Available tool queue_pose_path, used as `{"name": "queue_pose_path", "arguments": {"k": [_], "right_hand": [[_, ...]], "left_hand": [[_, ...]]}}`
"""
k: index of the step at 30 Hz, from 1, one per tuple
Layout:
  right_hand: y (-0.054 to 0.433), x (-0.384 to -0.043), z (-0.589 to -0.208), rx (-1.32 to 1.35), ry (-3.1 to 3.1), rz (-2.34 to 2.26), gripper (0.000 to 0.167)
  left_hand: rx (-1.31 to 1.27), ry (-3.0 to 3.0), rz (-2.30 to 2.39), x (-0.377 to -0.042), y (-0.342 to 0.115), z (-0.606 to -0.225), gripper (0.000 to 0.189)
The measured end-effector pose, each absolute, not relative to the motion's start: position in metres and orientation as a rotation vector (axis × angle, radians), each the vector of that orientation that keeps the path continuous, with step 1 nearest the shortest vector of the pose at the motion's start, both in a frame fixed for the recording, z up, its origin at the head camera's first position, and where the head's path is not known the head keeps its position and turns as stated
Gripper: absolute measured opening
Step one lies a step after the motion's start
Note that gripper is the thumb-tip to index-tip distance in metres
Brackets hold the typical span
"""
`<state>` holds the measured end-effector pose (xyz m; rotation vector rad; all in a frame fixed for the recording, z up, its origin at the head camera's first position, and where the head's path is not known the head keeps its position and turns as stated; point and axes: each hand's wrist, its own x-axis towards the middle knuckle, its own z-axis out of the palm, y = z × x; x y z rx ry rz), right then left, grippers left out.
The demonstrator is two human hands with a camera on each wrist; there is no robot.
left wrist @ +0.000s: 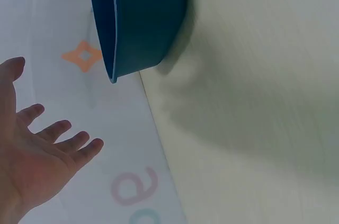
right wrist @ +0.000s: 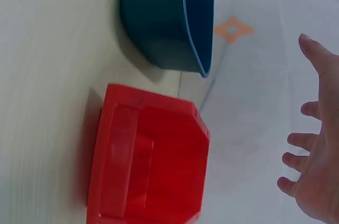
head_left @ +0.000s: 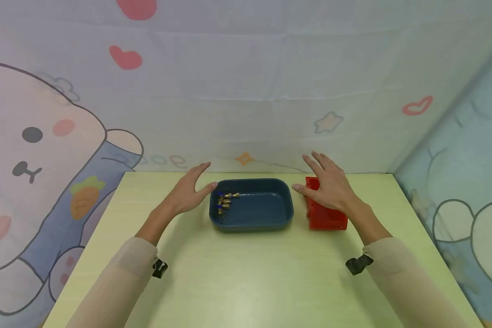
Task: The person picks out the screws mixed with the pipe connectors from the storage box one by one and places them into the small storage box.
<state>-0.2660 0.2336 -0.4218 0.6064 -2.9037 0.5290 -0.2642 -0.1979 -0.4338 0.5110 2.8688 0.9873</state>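
A dark blue tray [head_left: 256, 227] with rounded corners sits near the back of the table. Small brass fittings [head_left: 225, 206], several of them, some with blue parts, lie at its left end. My left hand [head_left: 187, 191] hovers by the tray's left side, thumb apart from straight fingers, holding nothing; the left wrist view shows this hand [left wrist: 42, 155] with spread fingers. To the tray's right stands a red plastic bin [head_left: 328, 221]. Over that bin is my right hand [head_left: 331, 184], fingers extended and holding nothing. In the right wrist view the bin [right wrist: 175, 166] looks hollow, its inside partly visible.
The pale table [head_left: 246, 269] ends at the back against a hanging cloth [head_left: 246, 91] printed with hearts and cartoon animals. Another printed cloth [head_left: 455, 159] hangs along the right side. A dark strap device [head_left: 358, 263] is on the right wrist.
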Motion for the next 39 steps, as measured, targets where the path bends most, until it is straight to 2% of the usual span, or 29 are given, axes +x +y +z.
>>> {"name": "queue_pose_path", "arguments": {"k": [7,25,39], "right_hand": [[0.212,-0.266,-0.425,0.651,-2.889,0.678,0.096],[0.171,-0.265,-0.440,0.688,-2.912,0.868,0.098],[0.133,-0.264,-0.462,0.724,-2.853,1.264,0.088]], "left_hand": [[0.466,2.802,1.178,-0.267,-0.203,-0.440,0.074],[0.311,2.721,1.200,-0.266,-0.195,-0.456,0.070],[0.116,2.554,1.343,-0.265,-0.191,-0.480,0.065]]}}
